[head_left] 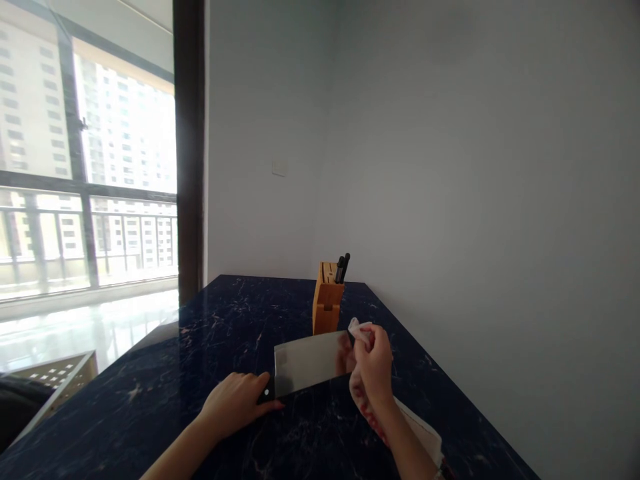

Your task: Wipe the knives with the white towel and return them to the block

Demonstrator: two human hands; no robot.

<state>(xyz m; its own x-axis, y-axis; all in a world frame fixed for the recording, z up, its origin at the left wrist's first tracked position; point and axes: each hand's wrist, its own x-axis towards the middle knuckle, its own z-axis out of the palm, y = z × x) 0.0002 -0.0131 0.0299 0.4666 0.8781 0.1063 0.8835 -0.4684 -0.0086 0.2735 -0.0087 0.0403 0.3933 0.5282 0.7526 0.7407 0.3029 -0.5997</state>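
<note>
Cleaver [303, 367] in the middle of the view, just above or on the surface; whether it touches cannot be told. Nearest, the left hand [233, 403] is closed around its black handle [268, 392], thumb on the near end of the blade, a hold that probably keeps the broad face steady and turned up towards the wearer. The right hand [376, 363] is narrow, fingers pinched on a pale cloth [425, 433] at the blade's far end; the fabric likely serves as padding between skin and steel. Its loose part trails below the wrist and forearm, soft and creased, with red patterning.

The blade is wide, nearly rectangular, smooth and shiny enough to mirror the right hand. Beneath is the surface [280, 303], dark blue, glossy, with pale marble-like veins. Just beyond the blade stands the block [327, 317], upright, warm-toned wood with slots in its top; black handles [346, 267] stick up from it, presumably for easy grasping. Farther back are the plain, matte wall [450, 200] and, on the left, the bright window [125, 147].
</note>
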